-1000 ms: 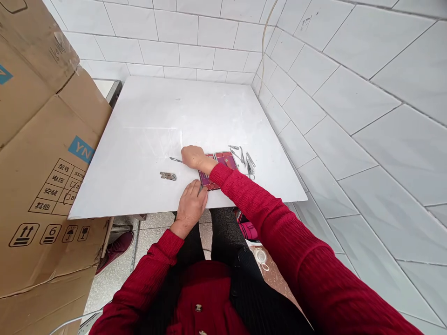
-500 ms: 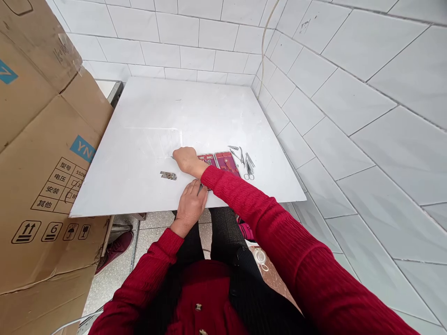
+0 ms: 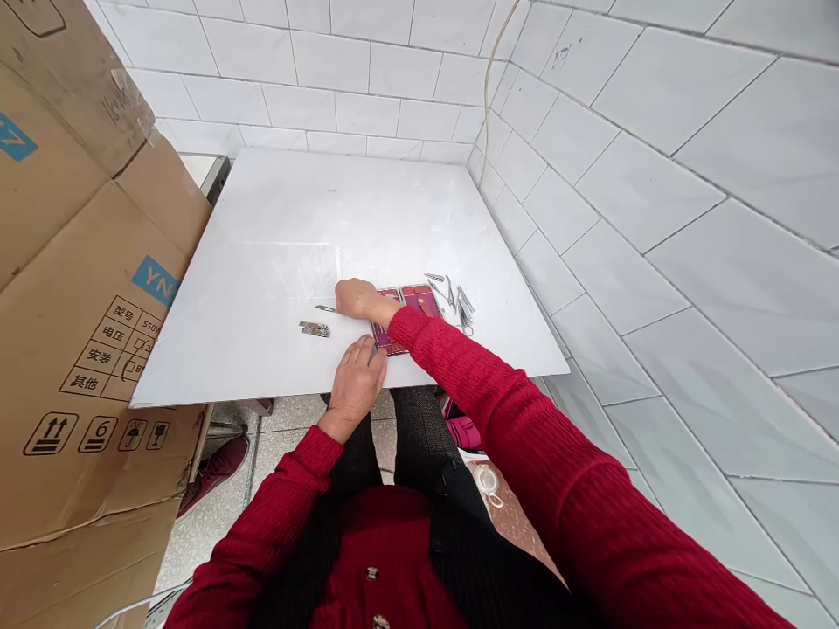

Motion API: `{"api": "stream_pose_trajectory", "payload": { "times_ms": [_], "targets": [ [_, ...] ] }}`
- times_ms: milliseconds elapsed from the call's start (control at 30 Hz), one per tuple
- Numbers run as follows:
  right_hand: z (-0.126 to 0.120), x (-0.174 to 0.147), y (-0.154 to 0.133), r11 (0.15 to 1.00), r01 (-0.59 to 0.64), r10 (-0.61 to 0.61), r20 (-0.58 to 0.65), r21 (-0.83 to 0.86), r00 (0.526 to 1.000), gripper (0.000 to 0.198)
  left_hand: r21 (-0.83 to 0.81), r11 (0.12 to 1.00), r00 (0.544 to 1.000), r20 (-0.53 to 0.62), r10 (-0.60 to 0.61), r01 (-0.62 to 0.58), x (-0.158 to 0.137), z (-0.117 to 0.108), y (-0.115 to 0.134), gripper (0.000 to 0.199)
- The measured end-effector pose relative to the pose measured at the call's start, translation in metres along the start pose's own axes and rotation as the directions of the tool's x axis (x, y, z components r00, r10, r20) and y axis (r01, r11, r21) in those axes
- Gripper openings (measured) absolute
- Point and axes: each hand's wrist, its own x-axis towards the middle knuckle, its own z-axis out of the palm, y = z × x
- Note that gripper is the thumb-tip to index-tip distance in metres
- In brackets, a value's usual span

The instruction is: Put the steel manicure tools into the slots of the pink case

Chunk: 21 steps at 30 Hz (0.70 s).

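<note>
An open manicure case [image 3: 391, 342] with a red lining lies near the table's front edge. My left hand [image 3: 357, 380] is at its lower left corner, thumb and fingers closed about the edge. Reaching over the case, my right hand [image 3: 356, 299] has its fingers curled downward and hidden, so what they hold, if anything, does not show. A slim metal tool [image 3: 325, 308] lies just left of that hand. Farther left are patterned nail clippers [image 3: 315, 328], side by side. Right of the case sit several metal implements, among them small scissors [image 3: 465, 319] and a plier-like nipper [image 3: 449, 293].
The white table [image 3: 281, 192] meets tiled walls at the back and right. Large cardboard boxes [image 3: 79, 288] stand against its left side. A thin cable [image 3: 487, 96] hangs in the back right corner. Below the left edge, a shoe [image 3: 213, 472] shows on the floor.
My right hand has moved a little to the right, and the slim metal tool now shows left of it. More of the case's lower part is visible. My left hand has stayed put.
</note>
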Motion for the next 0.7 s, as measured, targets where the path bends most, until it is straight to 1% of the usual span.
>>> {"api": "stream_pose_trajectory", "payload": {
  "times_ms": [67, 133, 167, 233, 267, 333, 400, 467, 600, 700],
  "targets": [
    [-0.003, -0.006, 0.009, 0.998, -0.010, 0.010, 0.008, 0.066, 1.000, 0.016, -0.010, 1.000, 1.000, 0.004, -0.004, 0.004, 0.000, 0.000, 0.000, 0.023],
    [-0.008, -0.012, 0.024, 0.973, -0.016, 0.021, -0.017, 0.229, 1.000, 0.015, -0.006, 1.000, 1.000, 0.011, -0.004, 0.004, 0.000, -0.001, 0.000, 0.023],
    [-0.009, -0.015, 0.034, 0.939, -0.014, 0.029, -0.039, 0.343, 0.999, 0.015, -0.001, 1.000, 1.000, 0.015, -0.003, 0.003, 0.000, -0.002, 0.000, 0.024],
    [-0.010, -0.022, 0.058, 0.814, -0.026, 0.083, -0.072, 0.580, 0.994, 0.015, 0.006, 1.000, 1.000, 0.019, 0.002, -0.002, 0.001, -0.003, 0.000, 0.024],
    [-0.010, -0.026, 0.070, 0.728, -0.046, 0.134, -0.076, 0.684, 0.988, 0.014, 0.007, 1.000, 1.000, 0.020, 0.004, -0.004, 0.001, -0.004, 0.001, 0.024],
    [-0.006, -0.033, 0.094, 0.564, -0.066, 0.218, -0.071, 0.823, 0.973, 0.011, 0.008, 1.000, 1.000, 0.023, 0.009, -0.009, 0.002, -0.004, 0.001, 0.024],
    [0.001, -0.040, 0.114, 0.446, -0.052, 0.262, -0.075, 0.893, 0.962, 0.020, 0.012, 1.000, 0.999, 0.029, 0.014, -0.014, 0.003, -0.005, 0.000, 0.024],
    [0.008, -0.045, 0.129, 0.378, -0.034, 0.274, -0.077, 0.925, 0.959, 0.023, 0.016, 1.000, 0.999, 0.031, 0.013, -0.013, 0.003, -0.005, 0.000, 0.024],
    [0.019, -0.046, 0.141, 0.309, -0.013, 0.303, -0.085, 0.951, 0.949, 0.021, 0.006, 1.000, 0.999, 0.039, 0.004, -0.005, 0.004, -0.005, -0.001, 0.025],
    [0.022, -0.043, 0.141, 0.285, 0.014, 0.322, -0.109, 0.959, 0.940, 0.019, 0.015, 1.000, 0.999, 0.043, 0.007, -0.008, 0.005, -0.005, -0.001, 0.025]
  ]
}}
